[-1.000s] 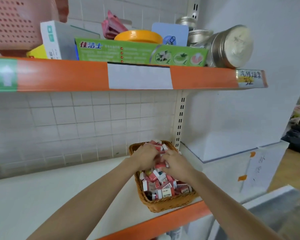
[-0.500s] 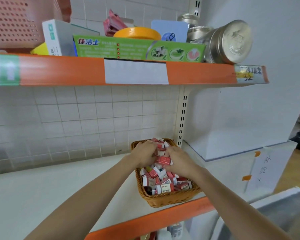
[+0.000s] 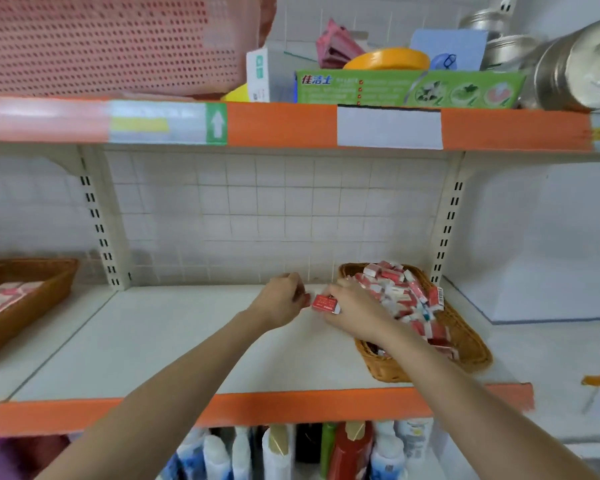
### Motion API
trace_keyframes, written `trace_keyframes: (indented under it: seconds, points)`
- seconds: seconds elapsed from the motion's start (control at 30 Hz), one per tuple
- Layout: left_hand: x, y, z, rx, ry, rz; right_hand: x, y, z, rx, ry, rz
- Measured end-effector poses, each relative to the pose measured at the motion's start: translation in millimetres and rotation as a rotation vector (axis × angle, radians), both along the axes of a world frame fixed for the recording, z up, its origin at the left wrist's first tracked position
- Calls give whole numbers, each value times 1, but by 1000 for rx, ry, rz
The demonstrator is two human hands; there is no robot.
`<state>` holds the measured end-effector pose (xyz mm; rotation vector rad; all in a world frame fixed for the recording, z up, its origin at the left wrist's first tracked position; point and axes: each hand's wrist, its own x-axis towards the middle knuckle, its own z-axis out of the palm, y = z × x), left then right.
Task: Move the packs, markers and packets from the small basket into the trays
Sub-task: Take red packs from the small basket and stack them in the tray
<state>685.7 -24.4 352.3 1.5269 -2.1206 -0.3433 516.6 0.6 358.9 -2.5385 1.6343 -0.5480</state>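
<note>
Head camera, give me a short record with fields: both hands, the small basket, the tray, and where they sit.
left hand: curled round small red packs, over the shelf
right hand: holding a red pack, by the basket's left rim
basket: right on the shelf, heaped with red and white packs
tray: far left, a few packs inside

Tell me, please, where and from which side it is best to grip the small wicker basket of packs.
Probably grip the basket by its bare front rim, coming from the front. The packs heap above the rim, and the right hand covers the left side.
</note>
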Motion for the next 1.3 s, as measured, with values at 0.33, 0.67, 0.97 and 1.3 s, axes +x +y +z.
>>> trace_keyframes:
  seconds: [0.33, 0.67, 0.97, 1.3]
  points:
    - [151, 53, -2, 28, 15, 158, 149, 30, -10, 44, -30, 133]
    - [306, 102, 0, -32, 66, 282, 306, 64, -10, 37, -74, 205]
    - [411, 117, -2, -113, 112, 460, 407, 49, -4, 29, -47, 340]
    - [504, 84, 8, -87, 111, 645, 504, -19, 6, -31, -41, 440]
